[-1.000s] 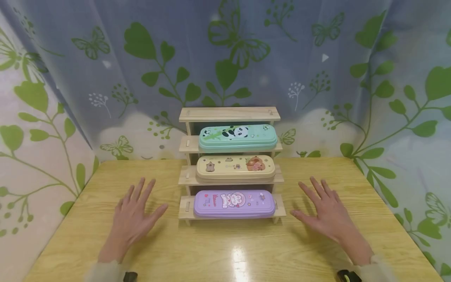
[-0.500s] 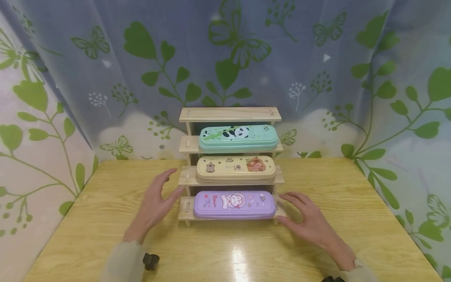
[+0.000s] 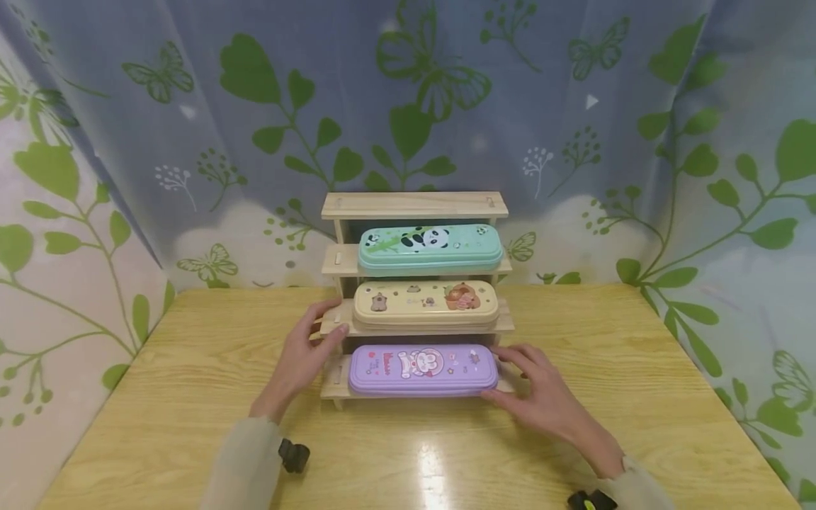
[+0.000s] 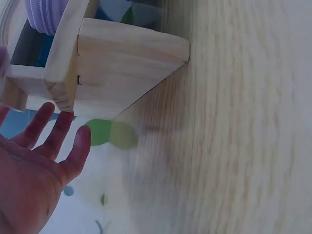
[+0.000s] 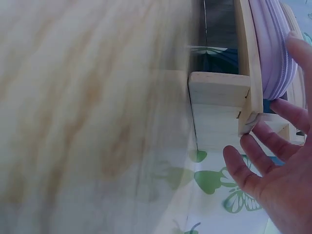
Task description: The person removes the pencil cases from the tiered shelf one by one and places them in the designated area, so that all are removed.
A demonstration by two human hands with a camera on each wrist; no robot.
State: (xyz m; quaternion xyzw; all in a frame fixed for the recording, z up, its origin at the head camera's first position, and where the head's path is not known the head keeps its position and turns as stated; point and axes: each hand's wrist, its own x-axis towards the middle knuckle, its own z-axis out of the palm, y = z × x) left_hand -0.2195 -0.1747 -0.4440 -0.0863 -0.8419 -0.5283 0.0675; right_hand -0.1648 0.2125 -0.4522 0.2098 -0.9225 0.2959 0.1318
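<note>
Head view: I am watching from afar as the right hand [image 3: 548, 397] is pinching the right end of the purple case [image 3: 423, 370], its thumb pressing at the front edge and its index finger resting at the back corner. The case is lying flat on the lowest shelf [image 3: 336, 382] of the rack [image 3: 414, 205]. The left hand [image 3: 299, 361] is touching the left end of the second shelf [image 3: 506, 320], thumb in front; I am not managing to tell whether it is gripping. The yellow case [image 3: 426, 304] is sitting on that second shelf, and the green case [image 3: 430, 248] is sitting one tier higher. The rack is standing on the table [image 3: 637, 368], with a leafy cloth [image 3: 306, 42] hanging behind.

Left wrist view: I am seeing three fingers spreading apart by the rack's side, with the purple case's zip showing near the top corner.

Right wrist view: I am seeing the thumb bearing on the purple case, while the outer fingers are fanning loosely just beside the shelf's end
</note>
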